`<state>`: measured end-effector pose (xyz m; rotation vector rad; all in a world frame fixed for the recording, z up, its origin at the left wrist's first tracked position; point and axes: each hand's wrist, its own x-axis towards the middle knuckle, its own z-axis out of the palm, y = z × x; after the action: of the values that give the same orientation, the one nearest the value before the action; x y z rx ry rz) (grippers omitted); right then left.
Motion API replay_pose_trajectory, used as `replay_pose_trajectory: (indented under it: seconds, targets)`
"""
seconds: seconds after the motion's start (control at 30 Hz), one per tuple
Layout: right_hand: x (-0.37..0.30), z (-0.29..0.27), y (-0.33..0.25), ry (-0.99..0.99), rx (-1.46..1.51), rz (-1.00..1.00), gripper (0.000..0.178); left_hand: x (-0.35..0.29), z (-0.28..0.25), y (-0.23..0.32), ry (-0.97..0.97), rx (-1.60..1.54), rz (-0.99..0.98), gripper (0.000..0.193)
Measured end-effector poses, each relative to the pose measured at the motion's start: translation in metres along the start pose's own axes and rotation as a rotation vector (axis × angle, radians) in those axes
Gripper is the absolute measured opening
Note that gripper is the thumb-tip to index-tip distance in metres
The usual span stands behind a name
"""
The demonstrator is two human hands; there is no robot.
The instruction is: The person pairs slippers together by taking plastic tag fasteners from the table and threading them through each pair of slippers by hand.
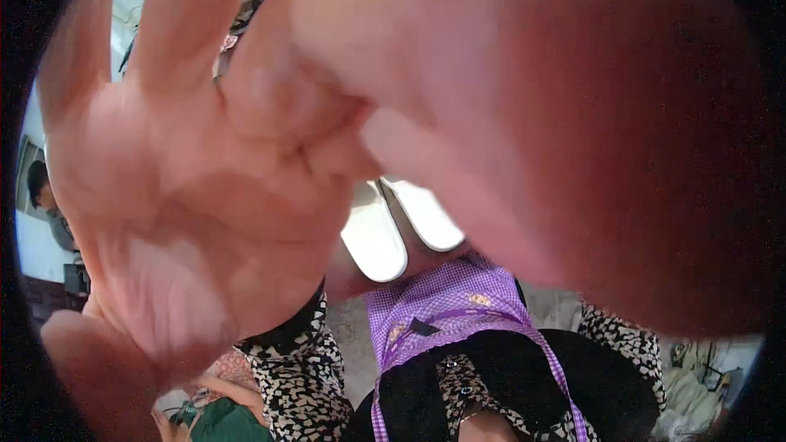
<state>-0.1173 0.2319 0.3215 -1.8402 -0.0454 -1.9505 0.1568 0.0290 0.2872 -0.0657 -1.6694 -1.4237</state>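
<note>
My left hand (pixel 196 205) is raised very close to the camera, palm showing and fingers stretched upward, holding nothing that I can see. My right hand (pixel 589 139) also comes right up to the lens and fills the right side as a blurred mass; its fingers cannot be made out. The hands seem to meet or overlap near the top middle. In the gap below them lie two white, long pieces with rounded ends, a left one (pixel 378 241) and a right one (pixel 427 217), like shoe soles, side by side on a brownish surface (pixel 352 274). Neither hand visibly touches them.
I wear a purple checked apron (pixel 446 311) over black clothing, with black-and-white patterned sleeves (pixel 299 372). Another person (pixel 45 192) is at the far left edge. At lower left is a person in green (pixel 229 421). Crumpled pale material (pixel 692 397) lies at lower right.
</note>
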Motion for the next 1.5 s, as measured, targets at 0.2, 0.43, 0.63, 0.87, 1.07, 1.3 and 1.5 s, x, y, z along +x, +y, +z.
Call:
replay_pose_trajectory:
  seconds: [0.2, 0.43, 0.63, 0.87, 1.07, 1.3, 1.5]
  targets:
    - [-0.122, -0.012, 0.067, 0.348, -0.458, 0.308, 0.030, -0.044, -0.008, -0.039, 0.021, -0.018, 0.014, 0.075]
    - [-0.189, 0.003, 0.126, 0.121, -0.831, 1.057, 0.013, -0.097, -0.054, -0.075, 0.492, 0.194, -0.272, 0.040]
    - [-0.193, 0.013, 0.180, -0.178, -0.942, 1.069, 0.019, -0.211, -0.043, -0.119, 0.676, 0.637, -0.566, 0.028]
    - [-0.170, 0.029, 0.240, -0.449, -1.197, 1.203, 0.027, -0.238, -0.081, -0.075, 0.687, 1.302, -0.415, 0.033]
    - [-0.194, 0.020, 0.283, -0.384, -1.443, 1.055, 0.035, -0.252, -0.161, -0.046, 0.804, 1.958, -0.322, 0.035]
    - [-0.199, -0.001, 0.278, -0.258, -1.435, 0.916, 0.030, -0.301, -0.231, -0.033, 0.999, 1.528, -0.710, 0.037]
    - [-0.152, -0.069, 0.229, -0.228, -1.607, 0.969, 0.026, -0.356, -0.345, -0.066, 0.910, 1.600, -0.735, 0.039]
